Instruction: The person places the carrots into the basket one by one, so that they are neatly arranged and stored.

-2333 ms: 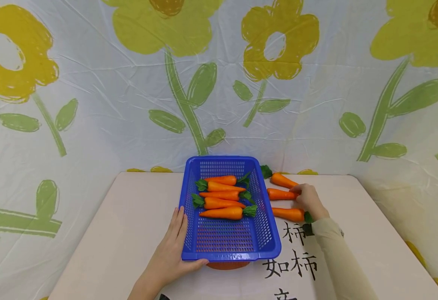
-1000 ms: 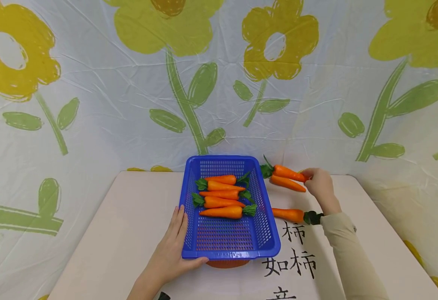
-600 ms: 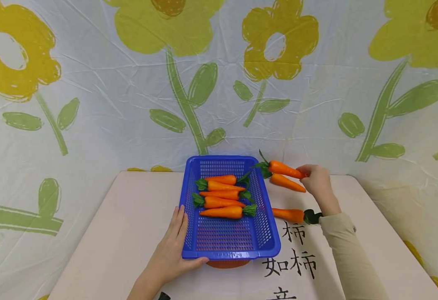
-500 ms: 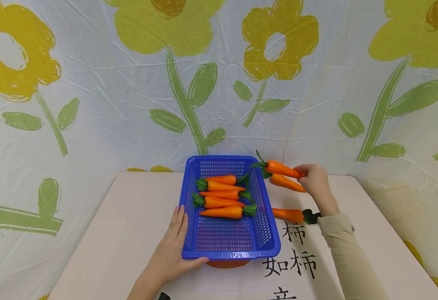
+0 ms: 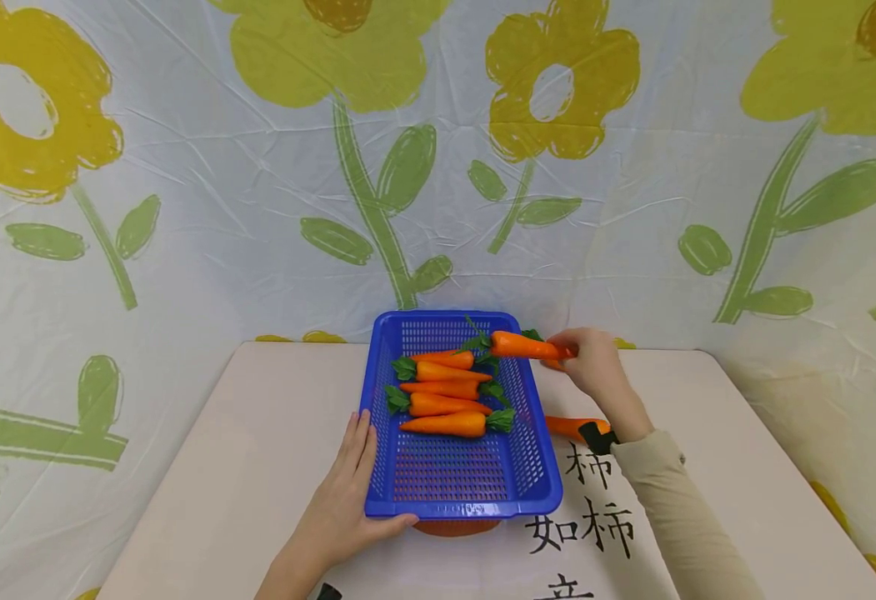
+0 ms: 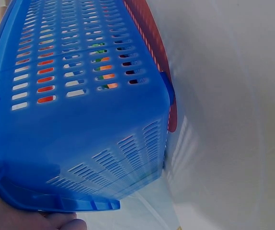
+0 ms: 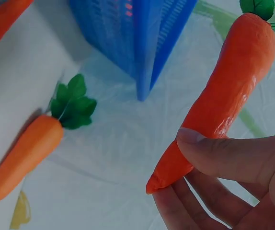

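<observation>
My right hand [image 5: 598, 371] pinches the tip end of an orange carrot [image 5: 523, 345] between thumb and fingers. The carrot hangs over the right rim of the blue plastic basket [image 5: 460, 509], its leafy top [image 5: 477, 340] above the inside. Close up in the right wrist view, my thumb [image 7: 223, 155] presses on the held carrot [image 7: 233, 81]. Several carrots lie in a column across the basket, one being the nearest carrot [image 5: 445, 426]. My left hand [image 5: 328, 512] rests against the basket's front left corner, fingers straight along its left side and thumb along the front rim.
Right of the basket, a carrot [image 5: 574, 427] lies on the table [image 5: 295, 417], partly hidden. Behind my right hand lies another carrot [image 7: 27, 155]. A reddish perforated object [image 6: 152, 38] sits under the basket. A flower-printed cloth [image 5: 257, 167] hangs behind; black characters [image 5: 606, 529] mark the tabletop.
My right hand picked the middle carrot off the table, raised it at the back and carried it left over the basket's rim. My left hand and the basket stay put.
</observation>
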`<state>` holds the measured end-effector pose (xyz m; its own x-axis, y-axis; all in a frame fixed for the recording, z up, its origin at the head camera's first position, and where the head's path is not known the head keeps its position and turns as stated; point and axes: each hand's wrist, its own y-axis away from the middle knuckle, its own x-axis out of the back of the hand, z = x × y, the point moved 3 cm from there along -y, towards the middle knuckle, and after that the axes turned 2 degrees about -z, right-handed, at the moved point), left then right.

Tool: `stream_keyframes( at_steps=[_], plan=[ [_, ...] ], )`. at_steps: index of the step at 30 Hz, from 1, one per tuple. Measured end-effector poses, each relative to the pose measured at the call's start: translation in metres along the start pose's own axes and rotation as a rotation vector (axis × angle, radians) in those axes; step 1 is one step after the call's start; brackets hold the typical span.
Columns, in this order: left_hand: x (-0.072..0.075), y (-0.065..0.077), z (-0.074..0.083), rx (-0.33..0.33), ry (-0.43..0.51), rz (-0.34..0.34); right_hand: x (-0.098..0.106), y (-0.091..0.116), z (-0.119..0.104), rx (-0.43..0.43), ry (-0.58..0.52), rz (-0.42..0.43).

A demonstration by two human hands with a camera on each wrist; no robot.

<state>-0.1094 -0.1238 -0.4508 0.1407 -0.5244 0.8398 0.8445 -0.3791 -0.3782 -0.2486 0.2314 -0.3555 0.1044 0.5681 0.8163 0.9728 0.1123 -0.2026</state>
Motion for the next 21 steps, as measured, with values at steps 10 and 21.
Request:
stream_keyframes(
  at_steps=[10, 21],
  plan=[
    [0.000, 0.000, -0.001, 0.014, 0.004, -0.014, -0.013, 0.003, -0.033, 0.093, 0.049, -0.137],
    [-0.001, 0.000, -0.002, 0.008, 0.004, -0.011, -0.039, 0.004, -0.055, 0.155, 0.086, -0.274]
  ],
)
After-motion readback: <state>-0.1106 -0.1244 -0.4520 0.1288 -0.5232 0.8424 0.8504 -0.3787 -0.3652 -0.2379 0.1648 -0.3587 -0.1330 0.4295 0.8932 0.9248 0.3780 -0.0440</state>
